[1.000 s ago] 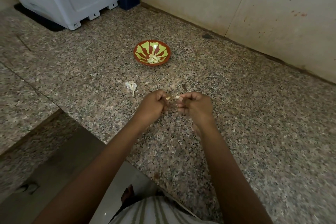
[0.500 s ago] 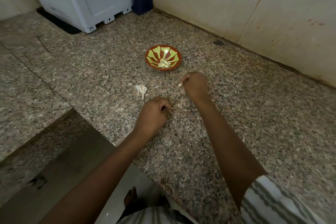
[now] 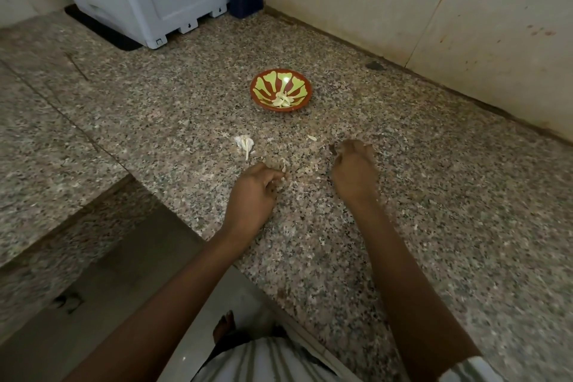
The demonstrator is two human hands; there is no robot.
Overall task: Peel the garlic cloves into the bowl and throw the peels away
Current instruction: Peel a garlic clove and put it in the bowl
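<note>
Your left hand (image 3: 251, 192) lies curled on the counter (image 3: 434, 195) with a peel (image 3: 283, 168) at its fingertips; pinched or only touched, I can't tell. Your right hand (image 3: 353, 170) is curled too, but blurred, so its contents are unclear. The bowl (image 3: 263, 87) sits at twelve o'clock with cloves (image 3: 282, 100) inside. The bulb (image 3: 245, 144) is at eleven of your left. Gather the scraps with your fingertips, sweeping toward yourself and away from the bowl.

One bowl (image 3: 297, 84) is counted; its heaped cloves (image 3: 282, 101) cannot be numbered. One garlic remnant (image 3: 245, 143), one left hand (image 3: 252, 192) and one right hand (image 3: 353, 170) are seen.
</note>
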